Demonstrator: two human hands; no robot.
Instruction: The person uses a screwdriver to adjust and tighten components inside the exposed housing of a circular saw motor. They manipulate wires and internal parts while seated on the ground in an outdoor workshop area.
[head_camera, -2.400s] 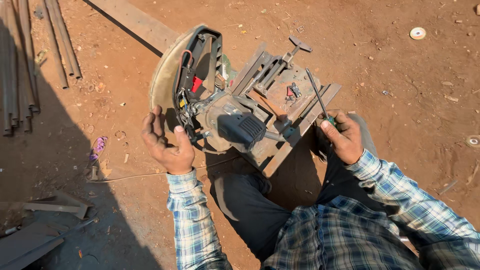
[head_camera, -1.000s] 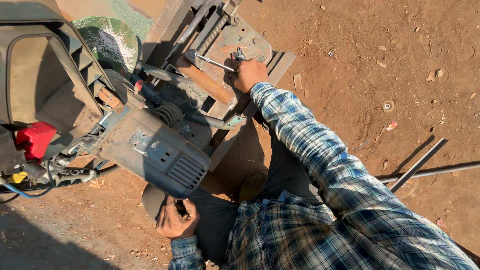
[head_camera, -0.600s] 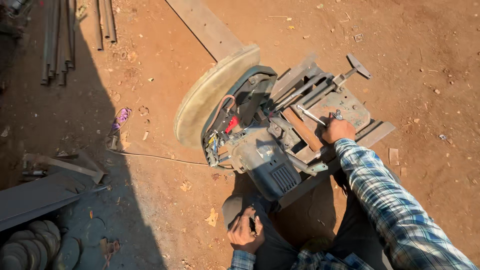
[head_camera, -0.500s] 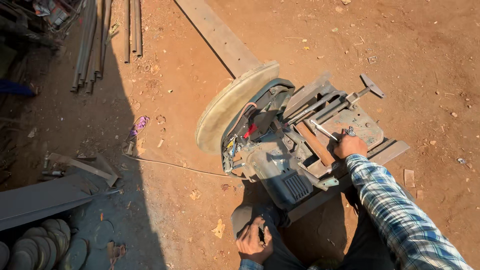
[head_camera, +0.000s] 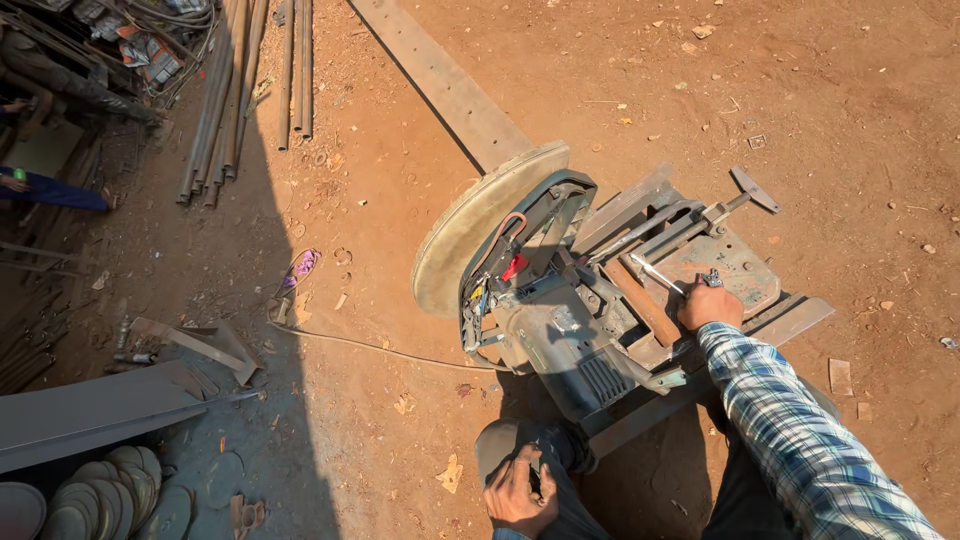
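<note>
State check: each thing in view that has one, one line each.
Chop saw: on the dirt, head raised off its base, disc clear of the bed.
Cutting disc: up, not cutting anything.
Vise screw handle: sticking out past the base.
Right hand: on the saw base, gripping a small metal tool.
Left hand: resting on the knee, away from the saw.
Cable: slack on the ground.
</note>
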